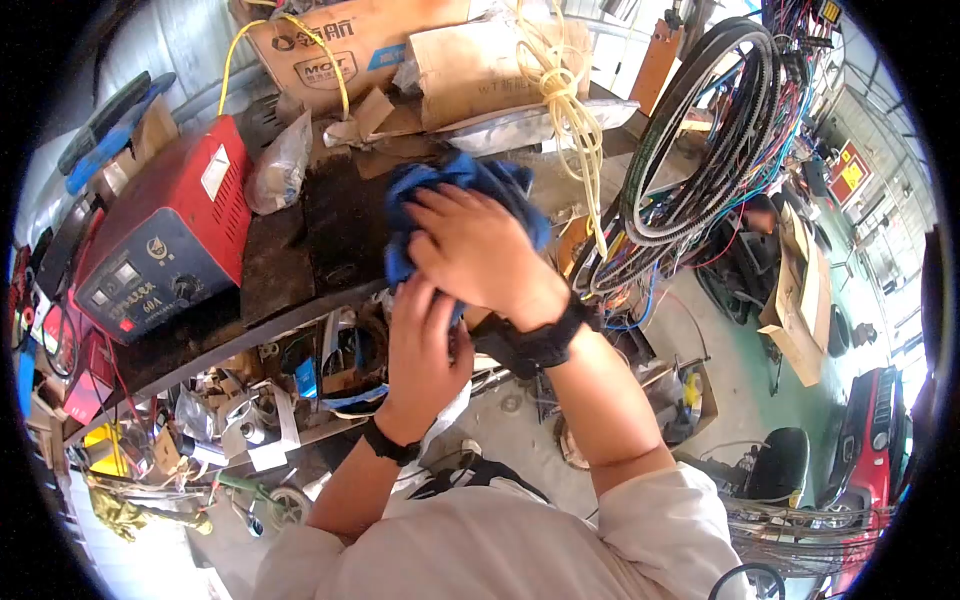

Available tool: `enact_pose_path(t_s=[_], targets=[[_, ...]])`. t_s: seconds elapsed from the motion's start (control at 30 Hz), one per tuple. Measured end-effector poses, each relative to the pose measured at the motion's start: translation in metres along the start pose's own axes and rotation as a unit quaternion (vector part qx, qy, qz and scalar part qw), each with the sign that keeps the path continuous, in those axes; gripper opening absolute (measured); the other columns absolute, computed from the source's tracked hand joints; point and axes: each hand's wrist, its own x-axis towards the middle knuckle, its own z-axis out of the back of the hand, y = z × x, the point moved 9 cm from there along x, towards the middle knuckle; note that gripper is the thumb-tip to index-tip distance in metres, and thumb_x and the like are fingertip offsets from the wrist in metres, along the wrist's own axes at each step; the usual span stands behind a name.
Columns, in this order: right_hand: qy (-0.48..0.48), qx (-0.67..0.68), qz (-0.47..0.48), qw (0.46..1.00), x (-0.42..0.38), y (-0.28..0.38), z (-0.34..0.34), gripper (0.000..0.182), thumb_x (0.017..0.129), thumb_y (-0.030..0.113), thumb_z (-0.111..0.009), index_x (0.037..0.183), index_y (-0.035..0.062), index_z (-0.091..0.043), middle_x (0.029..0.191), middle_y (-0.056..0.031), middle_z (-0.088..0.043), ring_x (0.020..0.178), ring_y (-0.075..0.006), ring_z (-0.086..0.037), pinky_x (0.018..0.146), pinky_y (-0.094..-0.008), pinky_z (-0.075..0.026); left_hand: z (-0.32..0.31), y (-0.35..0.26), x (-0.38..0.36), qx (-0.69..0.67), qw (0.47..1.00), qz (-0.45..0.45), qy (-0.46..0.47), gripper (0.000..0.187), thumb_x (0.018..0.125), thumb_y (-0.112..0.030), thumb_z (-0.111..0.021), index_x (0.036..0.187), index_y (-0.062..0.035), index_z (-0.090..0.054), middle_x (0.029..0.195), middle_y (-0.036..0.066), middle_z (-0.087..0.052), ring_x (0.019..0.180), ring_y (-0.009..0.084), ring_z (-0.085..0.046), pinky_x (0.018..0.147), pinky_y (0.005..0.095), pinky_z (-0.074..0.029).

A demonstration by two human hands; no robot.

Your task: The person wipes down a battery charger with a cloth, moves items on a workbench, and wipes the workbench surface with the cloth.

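A crumpled dark blue cloth (515, 185) is bunched at the front of the dark, stained shelf top (345, 230). My right hand (480, 250) lies over the cloth with its fingers bent onto it. Just below, my left hand (425, 340) has its fingers curled at the cloth's lower edge, close under the right palm. Whatever lies beneath the cloth is hidden. Both wrists wear black bands.
Left on the shelf is a red and grey charger box (170, 235), beside a plastic-wrapped item (280, 165). Cardboard boxes (495, 75) stand behind. Belts (700, 130), cream cable (565, 90) and wires hang at right. Clutter fills the lower shelf; a red vehicle (865, 440) stands far right.
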Motion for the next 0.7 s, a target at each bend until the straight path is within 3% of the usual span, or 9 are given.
enact_pose_path(t_s=[0.07, 0.1, 0.17, 0.27, 0.3, 0.37, 0.47, 0.6, 0.7], targets=[[-0.032, -0.007, -0.024, 0.999, -0.007, -0.019, 0.016, 0.038, 0.085, 0.026, -0.047, 0.104, 0.0002, -0.066, 0.113, -0.0177, -0.064, 0.11, -0.0343, -0.057, 0.098, -0.0417, -0.042, -0.009, -0.01, 0.008, 0.015, 0.998, -0.024, 0.047, 0.049, 0.077, -0.005, -0.059, 0.124, 0.0017, -0.046, 0.135, 0.025, -0.039, 0.128, 0.0446, -0.037, 0.108, 0.0556, -0.028], [-0.043, -0.021, -0.021, 0.999, -0.01, -0.027, 0.023, 0.036, 0.084, 0.025, -0.048, 0.102, -0.0002, -0.067, 0.111, -0.0179, -0.065, 0.109, -0.0343, -0.058, 0.096, -0.0412, -0.043, -0.009, -0.018, 0.013, 0.033, 0.996, -0.037, 0.076, 0.05, 0.078, -0.005, -0.056, 0.126, 0.0026, -0.048, 0.138, 0.023, -0.038, 0.129, 0.0389, -0.037, 0.108, 0.0509, -0.03], [-0.081, -0.061, 0.031, 0.994, -0.015, -0.035, 0.03, 0.032, 0.082, 0.022, -0.049, 0.097, -0.0015, -0.067, 0.107, -0.0185, -0.066, 0.103, -0.0335, -0.06, 0.09, -0.041, -0.046, -0.01, -0.02, 0.012, 0.025, 0.994, -0.053, 0.095, 0.053, 0.079, -0.006, -0.058, 0.129, 0.001, -0.046, 0.141, 0.024, -0.035, 0.13, 0.0416, -0.037, 0.108, 0.0538, -0.029], [-0.072, -0.105, -0.037, 0.991, -0.009, -0.024, 0.026, 0.032, 0.081, 0.02, -0.049, 0.098, -0.0022, -0.066, 0.108, -0.0168, -0.065, 0.102, -0.0332, -0.058, 0.088, -0.042, -0.046, 0.0, -0.011, 0.005, 0.032, 0.996, -0.015, 0.087, 0.059, 0.077, -0.006, -0.06, 0.133, -0.0005, -0.043, 0.144, 0.024, -0.031, 0.133, 0.0403, -0.032, 0.109, 0.055, -0.025], [0.015, -0.085, -0.067, 0.994, -0.003, -0.016, 0.019, 0.033, 0.082, 0.02, -0.049, 0.101, -0.0012, -0.065, 0.11, -0.0162, -0.064, 0.105, -0.034, -0.057, 0.089, -0.0435, -0.045, 0.004, -0.01, 0.003, 0.032, 0.997, -0.004, 0.076, 0.06, 0.077, -0.006, -0.06, 0.134, -0.0009, -0.042, 0.145, 0.024, -0.031, 0.134, 0.0399, -0.031, 0.109, 0.056, -0.024], [0.043, -0.089, 0.146, 0.984, 0.0, 0.021, -0.002, 0.035, 0.084, 0.021, -0.048, 0.107, 0.0, -0.064, 0.115, -0.0172, -0.062, 0.11, -0.0359, -0.055, 0.093, -0.0439, -0.043, 0.021, -0.008, -0.002, 0.088, 0.996, 0.034, -0.001, 0.06, 0.074, -0.011, -0.065, 0.129, -0.004, -0.042, 0.144, 0.022, -0.033, 0.136, 0.0393, -0.028, 0.108, 0.0645, -0.006], [0.093, 0.031, 0.082, 0.992, 0.01, 0.023, -0.018, 0.041, 0.089, 0.024, -0.044, 0.12, 0.0019, -0.059, 0.126, -0.0175, -0.057, 0.122, -0.0373, -0.048, 0.103, -0.0437, -0.036, 0.033, -0.003, 0.001, 0.101, 0.992, 0.065, -0.044, 0.052, 0.074, -0.012, -0.066, 0.121, -0.0054, -0.045, 0.143, 0.02, -0.036, 0.136, 0.0386, -0.029, 0.108, 0.0636, -0.001], [0.089, 0.019, 0.01, 0.996, 0.008, -0.004, -0.017, 0.042, 0.089, 0.025, -0.043, 0.117, 0.0004, -0.06, 0.126, -0.0178, -0.057, 0.122, -0.0352, -0.049, 0.102, -0.0434, -0.037, 0.026, -0.008, 0.014, 0.11, 0.992, 0.057, 0.001, 0.053, 0.075, -0.011, -0.065, 0.124, -0.0045, -0.044, 0.142, 0.021, -0.038, 0.136, 0.0374, -0.031, 0.108, 0.064, -0.002], [0.075, -0.017, 0.033, 0.997, -0.002, -0.033, -0.005, 0.04, 0.088, 0.025, -0.044, 0.113, 0.0003, -0.062, 0.125, -0.0188, -0.057, 0.118, -0.0367, -0.051, 0.102, -0.0429, -0.038, 0.008, -0.011, 0.016, 0.115, 0.991, 0.041, 0.053, 0.055, 0.075, -0.011, -0.064, 0.126, -0.0044, -0.044, 0.142, 0.021, -0.037, 0.136, 0.0377, -0.03, 0.108, 0.0641, -0.002]])
